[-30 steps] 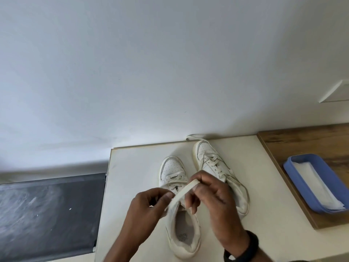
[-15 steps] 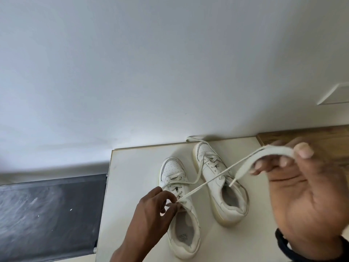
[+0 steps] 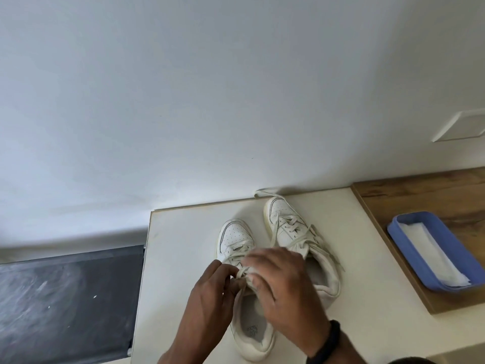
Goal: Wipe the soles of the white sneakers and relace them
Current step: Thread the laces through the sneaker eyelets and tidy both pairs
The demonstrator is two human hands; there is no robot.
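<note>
Since half a second ago the right hand [image 3: 280,282] has come down from its raised pull out to the right and now sits over the near sneaker [image 3: 253,329], close against the left hand [image 3: 210,295]. Both hands meet at the upper eyelets, where the lace [image 3: 242,275] bunches between them. The left fingers are curled and pinch it; the right thumb and bent fingers close on it from the other side, though blur softens the detail. This sneaker stands upright on the white worktop [image 3: 183,232], toe toward the wall. Just beside it, on the right, stands the far sneaker [image 3: 284,222], laced, a loose end trailing past its toe. A black wristband [image 3: 326,342] circles the right wrist. Farther right, a wooden board [image 3: 433,195] carries a blue tray [image 3: 414,216] holding a white cloth [image 3: 433,250].
</note>
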